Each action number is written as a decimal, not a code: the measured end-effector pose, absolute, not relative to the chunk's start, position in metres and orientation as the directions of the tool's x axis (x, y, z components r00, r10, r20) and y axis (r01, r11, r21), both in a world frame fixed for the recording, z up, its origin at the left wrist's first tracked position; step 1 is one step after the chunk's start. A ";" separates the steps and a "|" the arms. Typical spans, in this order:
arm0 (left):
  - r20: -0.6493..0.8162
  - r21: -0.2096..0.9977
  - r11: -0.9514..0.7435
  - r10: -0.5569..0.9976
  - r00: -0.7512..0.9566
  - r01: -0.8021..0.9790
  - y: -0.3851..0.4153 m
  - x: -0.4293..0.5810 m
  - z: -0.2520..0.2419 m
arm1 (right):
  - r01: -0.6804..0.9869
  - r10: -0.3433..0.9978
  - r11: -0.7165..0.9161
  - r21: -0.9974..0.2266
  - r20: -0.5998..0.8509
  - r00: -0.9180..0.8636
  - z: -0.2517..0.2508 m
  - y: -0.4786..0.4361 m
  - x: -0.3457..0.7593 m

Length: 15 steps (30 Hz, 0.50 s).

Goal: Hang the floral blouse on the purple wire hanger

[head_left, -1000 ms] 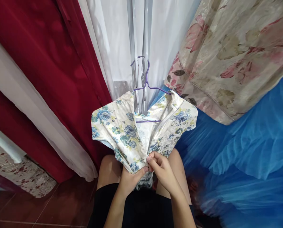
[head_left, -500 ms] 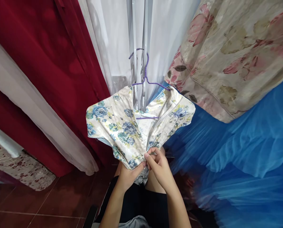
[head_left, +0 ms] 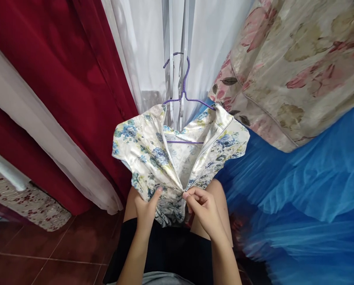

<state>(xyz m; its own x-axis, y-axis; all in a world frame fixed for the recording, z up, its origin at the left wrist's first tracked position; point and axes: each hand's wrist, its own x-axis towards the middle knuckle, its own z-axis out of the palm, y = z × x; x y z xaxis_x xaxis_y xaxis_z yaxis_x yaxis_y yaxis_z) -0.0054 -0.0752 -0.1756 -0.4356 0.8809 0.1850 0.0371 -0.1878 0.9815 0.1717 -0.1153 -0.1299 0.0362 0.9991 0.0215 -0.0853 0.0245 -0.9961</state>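
A white short-sleeved floral dress (head_left: 156, 152) with blue flowers hangs on a purple hanger (head_left: 184, 85). Its front opening is spread in a V, and the lower part bunches up between my knees. At the bottom of the V, my right hand (head_left: 202, 204) pinches the zipper pull (head_left: 184, 191); the small tab is mostly covered by my fingertips. My left hand (head_left: 147, 206) grips the cloth left of the zipper, thumb on top and the other fingers hidden beneath the fabric.
Two pale metal bars (head_left: 182, 35) stand behind the hanger, before white cloth. Red drapes (head_left: 76, 79) hang at left. A rose-patterned cloth (head_left: 298, 71) and blue ruffled tulle (head_left: 307, 190) fill the right. Dark red floor tiles (head_left: 72, 245) show below.
My left hand has moved left, away from my right hand, onto the dress's side. The V opening looks wider. My right hand stays at the zipper, and the camera view has shifted slightly.
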 end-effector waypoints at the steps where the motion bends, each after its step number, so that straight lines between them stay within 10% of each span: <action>1: 0.265 0.962 -0.259 0.807 -0.528 0.086 -0.074 -0.007 -0.176 | -0.086 0.998 0.027 -0.996 0.021 0.063 -0.131 -0.115 0.172; 5: 0.583 0.810 -0.495 0.633 -0.509 0.314 -0.079 0.004 -0.170 | -0.158 0.985 0.025 -0.987 -0.003 0.173 -0.134 -0.112 0.169; 9: 0.485 0.857 -0.461 0.873 -0.057 0.232 -0.085 0.038 -0.165 | -0.269 0.982 0.011 -0.963 -0.040 0.185 -0.131 -0.111 0.166; 15: 0.401 0.910 -0.397 0.916 -0.009 0.120 -0.086 0.056 -0.168 | -0.432 0.983 -0.059 -0.900 -0.128 0.131 -0.128 -0.114 0.162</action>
<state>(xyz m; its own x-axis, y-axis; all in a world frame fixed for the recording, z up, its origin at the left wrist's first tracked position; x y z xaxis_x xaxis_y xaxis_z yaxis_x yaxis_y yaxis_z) 0.0559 -0.0864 -0.1675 -0.0093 0.9162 0.4006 0.1204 -0.3967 0.9100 0.1618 -0.1142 -0.1284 0.1313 0.9831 -0.1279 -0.4324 -0.0593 -0.8997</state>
